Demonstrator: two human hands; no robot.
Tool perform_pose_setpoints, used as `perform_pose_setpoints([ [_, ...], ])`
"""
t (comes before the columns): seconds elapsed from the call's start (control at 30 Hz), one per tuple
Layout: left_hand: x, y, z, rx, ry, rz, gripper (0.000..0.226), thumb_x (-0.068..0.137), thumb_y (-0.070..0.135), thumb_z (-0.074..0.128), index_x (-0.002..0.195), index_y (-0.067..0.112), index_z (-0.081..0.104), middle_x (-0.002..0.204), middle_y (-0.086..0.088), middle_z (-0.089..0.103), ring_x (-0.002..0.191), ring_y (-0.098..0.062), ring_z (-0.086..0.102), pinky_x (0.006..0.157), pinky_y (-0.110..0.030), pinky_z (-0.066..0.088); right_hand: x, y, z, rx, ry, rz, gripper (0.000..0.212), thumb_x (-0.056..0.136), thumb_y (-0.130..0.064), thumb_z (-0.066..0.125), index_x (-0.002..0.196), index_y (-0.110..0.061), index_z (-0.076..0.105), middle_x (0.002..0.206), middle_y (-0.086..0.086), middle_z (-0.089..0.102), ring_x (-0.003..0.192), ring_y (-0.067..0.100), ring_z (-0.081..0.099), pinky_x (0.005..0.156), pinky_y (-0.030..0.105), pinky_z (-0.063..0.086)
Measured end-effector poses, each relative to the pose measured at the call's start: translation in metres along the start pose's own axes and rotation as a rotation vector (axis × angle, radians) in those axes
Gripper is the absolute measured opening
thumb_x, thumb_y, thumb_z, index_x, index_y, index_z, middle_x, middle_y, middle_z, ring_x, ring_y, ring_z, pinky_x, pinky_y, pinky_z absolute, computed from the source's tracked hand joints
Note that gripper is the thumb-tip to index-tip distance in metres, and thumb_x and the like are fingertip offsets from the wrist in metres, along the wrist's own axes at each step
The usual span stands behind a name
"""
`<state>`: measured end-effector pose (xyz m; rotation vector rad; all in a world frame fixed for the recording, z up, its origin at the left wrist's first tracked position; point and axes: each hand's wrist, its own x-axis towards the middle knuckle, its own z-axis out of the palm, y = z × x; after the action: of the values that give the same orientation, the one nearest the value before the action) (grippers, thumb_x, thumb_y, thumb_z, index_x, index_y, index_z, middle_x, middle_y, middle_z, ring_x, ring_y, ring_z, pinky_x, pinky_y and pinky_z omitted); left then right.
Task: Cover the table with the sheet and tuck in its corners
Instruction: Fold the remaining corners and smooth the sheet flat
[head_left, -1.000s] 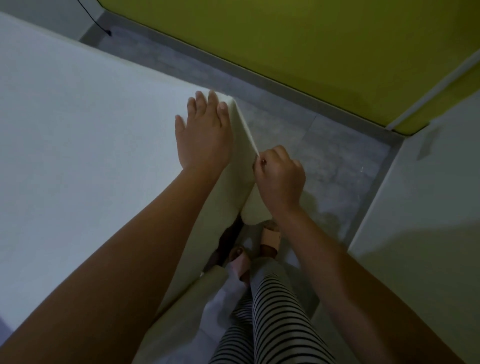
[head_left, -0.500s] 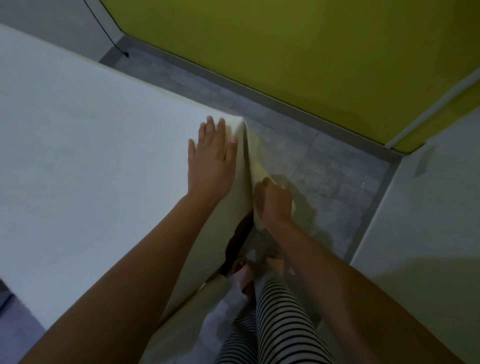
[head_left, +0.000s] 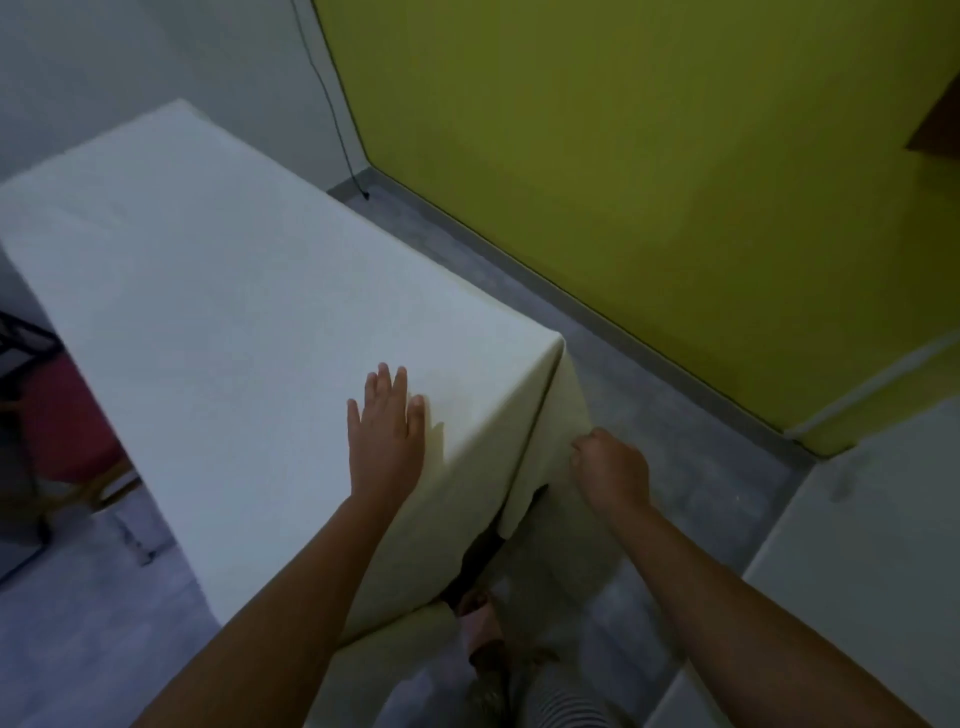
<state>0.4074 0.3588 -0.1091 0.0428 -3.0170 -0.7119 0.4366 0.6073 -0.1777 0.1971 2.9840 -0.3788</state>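
A cream sheet (head_left: 218, 322) covers the whole table top and hangs down its sides. My left hand (head_left: 387, 431) lies flat on the sheet, fingers straight, a little back from the near right corner (head_left: 558, 343). Just below that corner, my right hand (head_left: 613, 470) is curled and pinches the hanging flap of the sheet (head_left: 556, 431). The flap folds diagonally down from the corner. A dark gap (head_left: 483, 561) under the sheet shows the table's underside.
A yellow-green wall (head_left: 649, 182) runs along the right behind a strip of grey floor (head_left: 675, 467). A black cable (head_left: 332, 104) hangs in the far corner. A red seat with a dark frame (head_left: 57, 426) stands at the left. My feet and striped trousers (head_left: 545, 696) are below.
The view has pulled back and up, showing the whole table. My left hand slid back from the corner. My right hand moved down and right along the hanging flap, still pinching it.
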Motion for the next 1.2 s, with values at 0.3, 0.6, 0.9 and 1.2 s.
perform_pose_setpoints([
  [0.3,-0.044,-0.054,-0.017,0.104,-0.058,-0.118,0.053,0.103,0.035,0.015,0.152,0.015,0.015,0.161,-0.005,0.009,0.149,-0.019,0.002,0.120,-0.042,0.000,-0.018,-0.088,-0.041,0.143,0.214,-0.251,0.033,0.084,-0.008,0.051,0.115,-0.010,0.061,0.114,0.008,0.062,0.101,0.029,0.056,0.081,0.040,0.045],
  [0.6,-0.088,-0.118,-0.046,0.157,-0.094,-0.160,0.070,0.093,0.049,-0.004,0.153,0.016,0.010,0.161,-0.004,0.006,0.149,-0.019,0.000,0.116,-0.038,-0.007,-0.061,-0.199,-0.007,0.028,0.168,-0.458,0.045,0.086,-0.020,0.061,0.131,-0.014,0.054,0.141,0.009,0.050,0.126,0.027,0.051,0.103,0.045,0.040],
  [0.9,-0.097,-0.213,-0.080,0.247,-0.214,-0.070,0.109,0.064,0.061,-0.043,0.153,0.017,0.003,0.161,-0.003,0.000,0.149,-0.019,-0.003,0.116,-0.038,-0.006,-0.101,-0.289,0.033,-0.104,0.032,-0.373,0.055,0.090,-0.040,0.029,0.124,-0.011,0.062,0.132,0.008,0.058,0.123,0.026,0.054,0.100,0.049,0.041],
  [1.2,-0.083,-0.306,-0.133,0.277,-0.350,0.234,0.075,0.087,0.057,-0.018,0.152,0.023,-0.003,0.159,0.005,-0.011,0.148,-0.016,-0.009,0.118,-0.042,-0.007,-0.123,-0.371,0.069,-0.099,0.038,-0.092,0.071,0.097,-0.047,0.007,0.131,-0.006,0.054,0.138,0.013,0.052,0.130,0.031,0.047,0.105,0.051,0.035],
])
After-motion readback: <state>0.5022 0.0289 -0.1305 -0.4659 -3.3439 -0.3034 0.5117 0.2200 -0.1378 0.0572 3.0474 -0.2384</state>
